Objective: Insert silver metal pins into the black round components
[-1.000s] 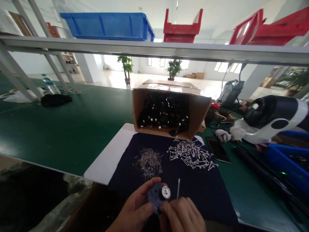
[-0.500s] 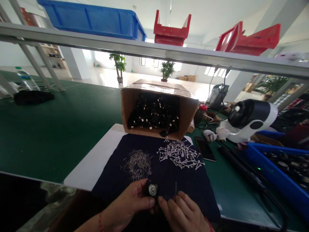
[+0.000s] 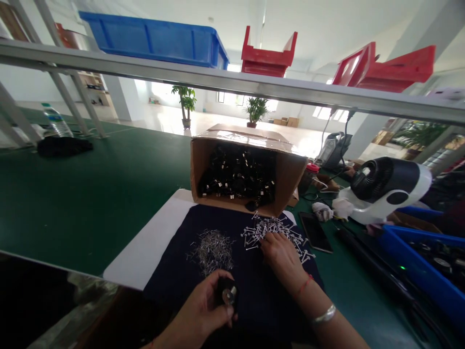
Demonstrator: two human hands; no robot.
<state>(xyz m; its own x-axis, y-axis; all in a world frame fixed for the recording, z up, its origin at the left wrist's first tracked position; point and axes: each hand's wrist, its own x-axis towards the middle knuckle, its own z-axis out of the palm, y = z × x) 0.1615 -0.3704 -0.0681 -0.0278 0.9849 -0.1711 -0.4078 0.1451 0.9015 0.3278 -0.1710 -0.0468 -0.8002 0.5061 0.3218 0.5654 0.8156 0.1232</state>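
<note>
In my left hand (image 3: 207, 308), low in the middle of the head view, is a small black part with a silver metal cylinder (image 3: 228, 295). Thumb and fingers are closed around it. My right hand (image 3: 280, 252) reaches into a heap of silver headed pins (image 3: 290, 232), fingers bent down and together. Its fingertips are partly hidden, so I cannot make out what they pinch. Left of that heap lies a pile of small, thin bent metal pieces (image 3: 213, 251). Both piles rest on a dark blue cloth (image 3: 178, 257).
An open cardboard box (image 3: 250, 138) of black parts lies on its side behind the piles. To the right are a phone (image 3: 315, 232), a fan (image 3: 388, 186), a black cable-like bundle (image 3: 378, 271) and a blue bin (image 3: 417, 261). A shelf (image 3: 203, 80) crosses above.
My right hand has left the black part and moved forward and right to the headed pins. The thin pin seen near it earlier is out of sight. My left hand still holds the part.
</note>
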